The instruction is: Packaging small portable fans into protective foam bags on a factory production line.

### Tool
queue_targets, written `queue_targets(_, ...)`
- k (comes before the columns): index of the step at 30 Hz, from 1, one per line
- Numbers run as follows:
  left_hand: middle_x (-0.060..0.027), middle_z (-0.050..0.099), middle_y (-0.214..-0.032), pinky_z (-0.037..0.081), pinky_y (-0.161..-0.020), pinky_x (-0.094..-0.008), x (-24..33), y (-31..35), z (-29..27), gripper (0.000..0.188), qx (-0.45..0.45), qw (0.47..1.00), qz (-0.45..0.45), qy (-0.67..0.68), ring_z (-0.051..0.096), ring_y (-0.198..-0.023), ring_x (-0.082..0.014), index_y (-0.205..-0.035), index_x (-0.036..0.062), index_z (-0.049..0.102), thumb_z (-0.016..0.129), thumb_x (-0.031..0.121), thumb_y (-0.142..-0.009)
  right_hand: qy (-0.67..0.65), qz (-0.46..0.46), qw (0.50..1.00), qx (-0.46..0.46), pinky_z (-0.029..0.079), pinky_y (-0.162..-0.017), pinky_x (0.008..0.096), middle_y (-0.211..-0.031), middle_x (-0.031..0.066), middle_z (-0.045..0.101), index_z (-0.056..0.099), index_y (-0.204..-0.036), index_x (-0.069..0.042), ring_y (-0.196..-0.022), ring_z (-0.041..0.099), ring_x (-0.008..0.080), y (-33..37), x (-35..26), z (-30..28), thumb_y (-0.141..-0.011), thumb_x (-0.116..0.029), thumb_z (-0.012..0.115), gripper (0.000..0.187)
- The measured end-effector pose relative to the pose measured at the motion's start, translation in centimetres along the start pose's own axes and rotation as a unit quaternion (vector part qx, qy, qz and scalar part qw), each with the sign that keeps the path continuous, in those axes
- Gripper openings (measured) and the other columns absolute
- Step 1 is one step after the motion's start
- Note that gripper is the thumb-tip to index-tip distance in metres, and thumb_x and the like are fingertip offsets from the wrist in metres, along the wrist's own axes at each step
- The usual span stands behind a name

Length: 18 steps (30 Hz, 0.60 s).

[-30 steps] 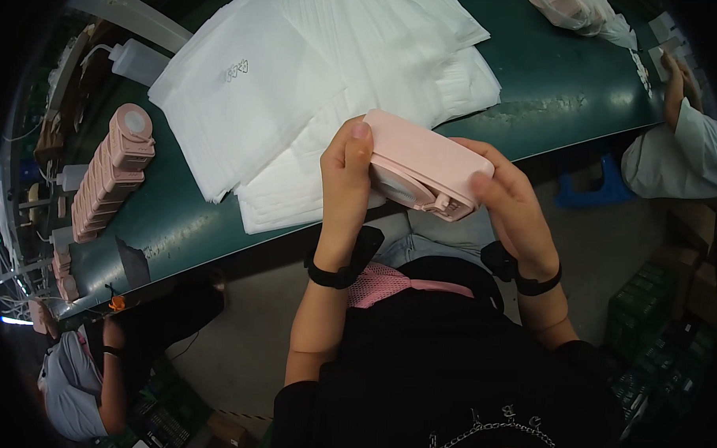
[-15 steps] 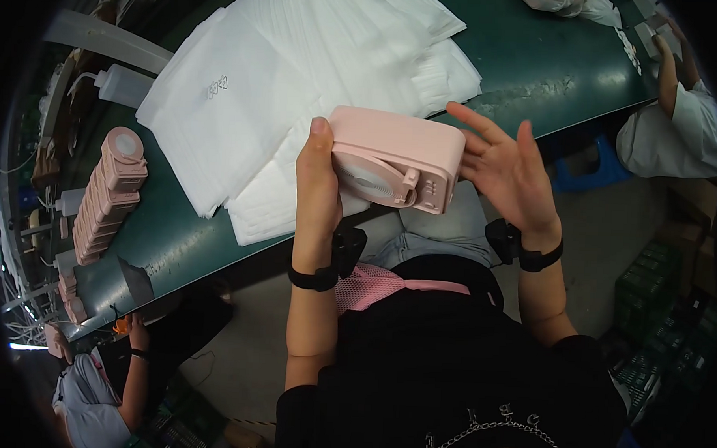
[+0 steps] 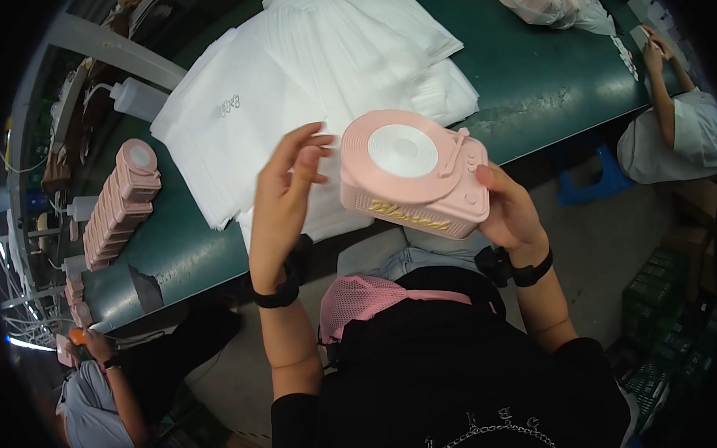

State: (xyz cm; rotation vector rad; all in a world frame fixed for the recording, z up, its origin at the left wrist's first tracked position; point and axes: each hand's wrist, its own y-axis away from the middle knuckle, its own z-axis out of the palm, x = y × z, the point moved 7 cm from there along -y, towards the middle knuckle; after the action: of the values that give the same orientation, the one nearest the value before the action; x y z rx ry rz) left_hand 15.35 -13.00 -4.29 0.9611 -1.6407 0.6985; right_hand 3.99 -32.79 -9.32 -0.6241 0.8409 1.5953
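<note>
A pink speaker shaped like a small record player [image 3: 415,175] is held in the air above my lap. Its round top carries a pale disc and a little tonearm, and raised gold lettering runs along its near side. My right hand [image 3: 511,206] grips its right end, thumb on top by the small knobs. Off the left end, my left hand [image 3: 290,186] holds nothing, its fingers apart and slightly bent, close to the speaker without touching. White foam bags [image 3: 301,72] lie in a wide pile just behind it.
The green table [image 3: 529,96] runs diagonally. On its left stands a row of similar pink speakers [image 3: 122,204] beside a white squeeze bottle [image 3: 138,98]. Co-workers sit at lower left [image 3: 95,404] and far right [image 3: 677,132], near a blue stool [image 3: 593,177]. Green crates [image 3: 651,313] stand at right.
The speaker has passed from my left hand to my right and turned so its disc faces up. My left hand has let go and moved left.
</note>
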Motion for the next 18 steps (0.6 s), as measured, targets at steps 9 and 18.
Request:
queue_targets(9, -0.0180, 0.048, -0.129, 0.032, -0.101, -0.0421, -5.8, 2.0, -4.0, 0.042, 0.179, 0.799, 0.048, -0.572, 0.042, -0.121, -0.0343, -0.124, 0.0019, 0.049, 0.052, 0.027, -0.091, -0.597, 0.172, 0.769, -0.149, 0.050, -0.088, 0.0458, -0.137, 0.0241, 0.032, 0.023, -0.141, -0.002, -0.124, 0.041, 0.0327, -0.2, 1.1, 2.0, -0.091, -0.035, 0.048, 0.064)
queue_targets(18, -0.0129, 0.054, -0.121, 0.037, -0.094, -0.0401, -3.4, 2.6, -3.2, 0.032, 0.151, 0.881, 0.087, -0.441, 0.049, -0.110, -0.0281, -0.116, 0.0035, 0.055, 0.059, 0.008, -0.085, -0.272, -0.074, 0.959, 0.003, 0.051, -0.091, 0.0411, -0.144, 0.0233, 0.014, 0.017, -0.141, -0.002, -0.122, 0.042, 0.0369, 0.5, -1.6, -1.7, -0.090, -0.027, 0.051, 0.066)
